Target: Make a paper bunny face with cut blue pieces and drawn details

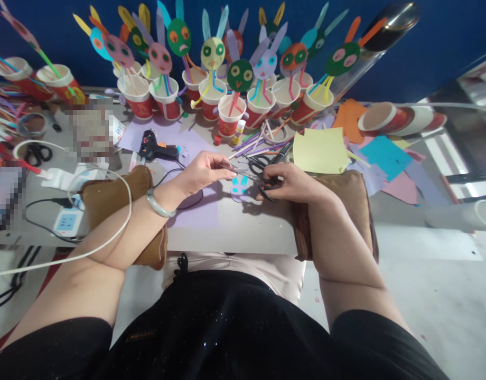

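My right hand [284,182] is closed around the black handles of a pair of scissors [271,184], whose blades point left. Near the blade tips, my left hand [211,170] pinches something too small to make out. Below the blades, a small purple paper piece with blue shapes [239,186] lies on the table. Just beyond my right hand rests a second pair of black-handled scissors [258,162]. Purple paper [201,211] lies under and beside my left forearm.
Red-and-white cups [231,113] with paper rabbit figures stand along the back. A black glue gun [158,148] and power strip [68,216] are at left. Yellow paper [320,150] and tipped cups [381,119] lie right. Brown cushions [348,198] support both arms; a white cable [122,211] crosses my left arm.
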Available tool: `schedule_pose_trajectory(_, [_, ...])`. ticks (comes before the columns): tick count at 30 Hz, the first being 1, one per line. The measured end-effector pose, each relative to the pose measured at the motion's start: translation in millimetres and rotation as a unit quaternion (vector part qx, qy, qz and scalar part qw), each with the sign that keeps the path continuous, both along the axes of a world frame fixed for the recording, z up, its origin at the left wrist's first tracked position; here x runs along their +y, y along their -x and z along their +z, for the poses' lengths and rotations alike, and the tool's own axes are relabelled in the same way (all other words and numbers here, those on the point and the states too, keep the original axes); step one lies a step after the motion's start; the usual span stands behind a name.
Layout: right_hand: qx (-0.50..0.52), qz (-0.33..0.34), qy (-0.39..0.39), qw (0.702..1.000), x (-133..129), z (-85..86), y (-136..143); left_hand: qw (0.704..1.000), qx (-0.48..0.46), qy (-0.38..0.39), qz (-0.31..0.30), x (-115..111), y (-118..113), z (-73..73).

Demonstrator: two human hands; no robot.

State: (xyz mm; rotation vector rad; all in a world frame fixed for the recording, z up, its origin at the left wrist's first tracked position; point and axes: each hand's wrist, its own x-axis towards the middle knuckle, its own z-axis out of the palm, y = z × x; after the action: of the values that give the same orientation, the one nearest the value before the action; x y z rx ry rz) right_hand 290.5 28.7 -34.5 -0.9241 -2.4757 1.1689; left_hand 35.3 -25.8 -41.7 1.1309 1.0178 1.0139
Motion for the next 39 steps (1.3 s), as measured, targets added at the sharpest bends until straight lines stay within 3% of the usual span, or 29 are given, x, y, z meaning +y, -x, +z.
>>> schedule_pose_trajectory(39, [0.030,-0.021,0.034,0.999,1.5,-8.3,2.9,1.000,-0.011,-0.006,0.003,-3.1,-0.8,1.7])
